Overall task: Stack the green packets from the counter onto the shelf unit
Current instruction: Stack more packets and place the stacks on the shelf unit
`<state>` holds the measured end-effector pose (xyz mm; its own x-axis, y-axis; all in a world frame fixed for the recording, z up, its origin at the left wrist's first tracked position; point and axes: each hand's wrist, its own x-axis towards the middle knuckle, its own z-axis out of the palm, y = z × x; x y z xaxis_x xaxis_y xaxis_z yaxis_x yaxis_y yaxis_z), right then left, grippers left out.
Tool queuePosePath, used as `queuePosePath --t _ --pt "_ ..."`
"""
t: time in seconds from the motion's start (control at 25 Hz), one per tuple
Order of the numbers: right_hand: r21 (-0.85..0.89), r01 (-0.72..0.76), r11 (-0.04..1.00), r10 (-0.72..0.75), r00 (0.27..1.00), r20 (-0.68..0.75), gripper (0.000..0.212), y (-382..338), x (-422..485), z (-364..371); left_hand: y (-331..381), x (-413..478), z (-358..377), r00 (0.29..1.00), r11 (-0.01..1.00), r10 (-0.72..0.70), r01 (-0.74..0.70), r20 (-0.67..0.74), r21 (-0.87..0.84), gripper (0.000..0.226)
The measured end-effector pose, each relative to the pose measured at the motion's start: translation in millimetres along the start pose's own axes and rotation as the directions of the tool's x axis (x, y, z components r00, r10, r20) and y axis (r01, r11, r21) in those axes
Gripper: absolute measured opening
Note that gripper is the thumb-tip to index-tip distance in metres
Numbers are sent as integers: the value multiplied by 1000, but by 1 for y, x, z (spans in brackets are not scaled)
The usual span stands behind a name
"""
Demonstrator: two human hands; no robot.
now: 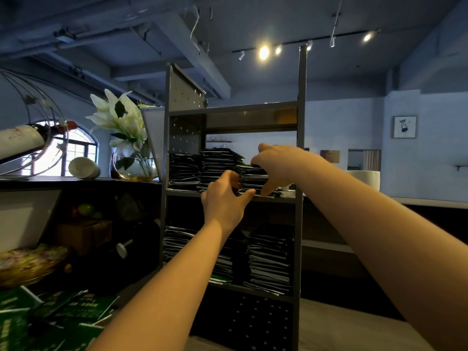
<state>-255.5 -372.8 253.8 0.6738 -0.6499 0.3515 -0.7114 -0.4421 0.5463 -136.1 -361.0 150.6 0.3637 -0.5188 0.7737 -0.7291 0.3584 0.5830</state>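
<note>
A grey metal shelf unit (300, 122) stands in front of me. Its middle shelf carries three stacks of dark green packets (215, 168). My right hand (276, 163) grips the rightmost stack (253, 177) from above, thumb down its front. Against that stack's left side, my left hand (222, 196) curls its fingers round the packets. The lower shelf bears more packet stacks (269, 259). Loose green packets (63, 310) lie on the counter at the bottom left.
A glass vase of white lilies (126, 138), a white bowl (83, 168) and a wine bottle in a wire holder (22, 140) sit on a dark ledge to the left. A basket (27, 264) lies near the loose packets. A white counter (430, 201) runs off to the right.
</note>
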Motion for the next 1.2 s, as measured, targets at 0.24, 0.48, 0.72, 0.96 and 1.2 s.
queuePosePath --t 0.24,0.48,0.72,0.96,1.2 --pt "-84 -41 996 39 999 -23 79 -3 8 6 2 10 3 999 956 -39 39 -6 290 39" --pt "-40 36 999 -45 968 -248 62 -15 -5 0 5 3 -26 996 968 46 -62 73 242 32" --pt "160 200 967 -131 923 -362 43 -70 -16 -10 8 -27 -113 956 896 85 -197 281 398 23" --pt "335 360 871 -254 912 -321 33 -145 -17 -9 -27 -75 -205 949 790 -60 -145 310 596 19" --pt "462 495 736 -437 868 -234 31 -245 -5 3 -78 -118 -275 897 714 -283 -40 339 699 16"
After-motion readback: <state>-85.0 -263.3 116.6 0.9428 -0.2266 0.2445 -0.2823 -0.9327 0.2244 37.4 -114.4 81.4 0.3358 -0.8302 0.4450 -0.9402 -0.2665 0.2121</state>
